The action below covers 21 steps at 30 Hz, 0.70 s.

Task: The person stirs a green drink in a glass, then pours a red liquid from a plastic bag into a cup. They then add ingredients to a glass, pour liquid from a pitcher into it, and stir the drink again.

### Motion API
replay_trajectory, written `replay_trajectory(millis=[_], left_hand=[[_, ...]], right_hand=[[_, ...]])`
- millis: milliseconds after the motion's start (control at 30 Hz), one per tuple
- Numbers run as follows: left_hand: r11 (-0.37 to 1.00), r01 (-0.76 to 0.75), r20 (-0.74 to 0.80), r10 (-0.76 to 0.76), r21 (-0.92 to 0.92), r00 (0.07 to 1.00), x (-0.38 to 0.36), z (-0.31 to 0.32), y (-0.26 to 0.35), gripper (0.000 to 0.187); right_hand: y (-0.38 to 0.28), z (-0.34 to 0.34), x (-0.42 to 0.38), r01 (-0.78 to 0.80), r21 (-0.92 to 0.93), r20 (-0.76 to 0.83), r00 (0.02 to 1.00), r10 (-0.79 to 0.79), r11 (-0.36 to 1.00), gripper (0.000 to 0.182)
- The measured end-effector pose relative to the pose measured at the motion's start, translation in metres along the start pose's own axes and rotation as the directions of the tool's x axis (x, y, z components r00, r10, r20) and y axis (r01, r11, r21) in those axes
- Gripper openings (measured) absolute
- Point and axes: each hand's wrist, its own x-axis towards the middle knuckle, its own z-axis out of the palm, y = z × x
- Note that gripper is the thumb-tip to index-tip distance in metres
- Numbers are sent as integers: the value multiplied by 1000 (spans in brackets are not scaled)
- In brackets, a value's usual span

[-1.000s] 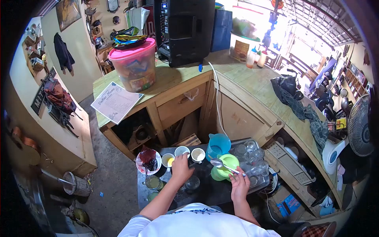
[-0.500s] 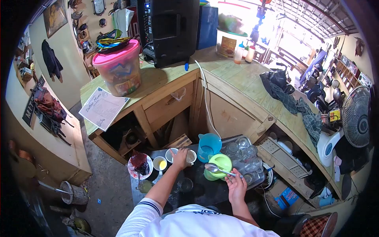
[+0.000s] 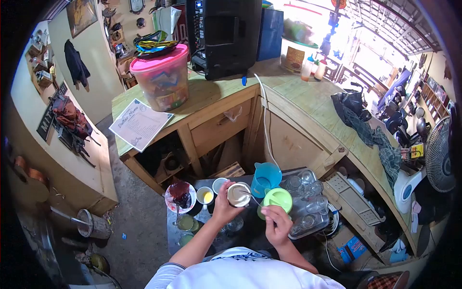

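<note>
My left hand (image 3: 222, 207) is closed around a white cup (image 3: 239, 202), lifted and tilted so its pale inside shows. Between the fingers of my right hand (image 3: 277, 227) is a metal spoon (image 3: 254, 198), its far end inside that cup. What fills the cup is not clear. Close to my right hand stands a green-lidded container (image 3: 278, 199), with a blue pitcher (image 3: 266, 179) behind it. Left of my left hand are another white cup (image 3: 219, 184) and a white mug (image 3: 205, 196) with something yellow inside.
A dark low table (image 3: 173, 233) carries these things. A plate (image 3: 169, 204) with a dark red plastic bag lies left; a tray of upturned glasses (image 3: 308, 202) sits right. Wooden counters (image 3: 202, 120) hold a pink-lidded bucket (image 3: 161, 82), speaker (image 3: 226, 38) and fan (image 3: 435, 156).
My left hand has picked up the white cup and brought it closer. The spoon has moved from over the green lid into the cup. The view has shifted slightly.
</note>
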Motion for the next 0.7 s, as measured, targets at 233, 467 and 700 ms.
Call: replay_trajectory(millis=[233,467,700], left_hand=[[998,-64,-115,64,4,991,-19,-6,8,93],[986,-165,-154,158,-36,975,-22,-13,26,92],[971,-235,-105,229,-46,968,-27,-18,41,93]], right_hand=[[-6,9,-1,77,-2,106,991,-76,997,14],[-12,4,-7,130,-17,92,988,-128,991,16],[-12,5,-14,203,-49,143,970,-194,978,21]])
